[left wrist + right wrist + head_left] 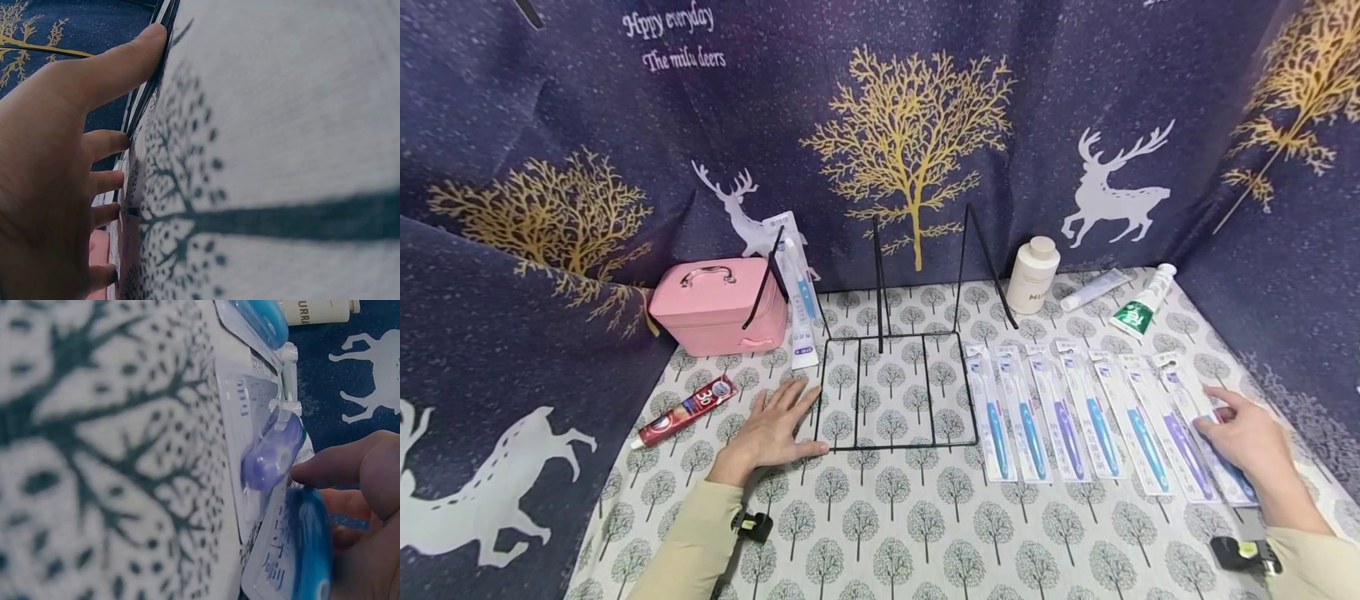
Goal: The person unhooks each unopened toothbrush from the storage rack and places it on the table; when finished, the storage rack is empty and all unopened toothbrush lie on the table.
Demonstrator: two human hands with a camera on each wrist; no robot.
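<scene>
My left hand (775, 429) rests with fingers spread at the left front corner of a black wire rack (895, 447); the thumb (140, 53) touches its wire. At the far right, my right hand (1253, 442) pinches the last packaged toothbrush (1217, 462), a blue-handled one (312, 544), by its edges. In the right wrist view its pack tilts over the neighbouring purple toothbrush (272, 456). Several other packaged toothbrushes (1065, 417), blue and purple, lie side by side right of the rack. One packaged toothbrush (802, 292) stands upright at the rack's left end.
A pink case (722, 304) stands behind left, with a red toothpaste tube (685, 411) in front of it. At the back right are a cream bottle (1033, 275), a white tube (1096, 289) and a green-and-white tube (1144, 302). A dark printed curtain (1037, 100) hangs behind.
</scene>
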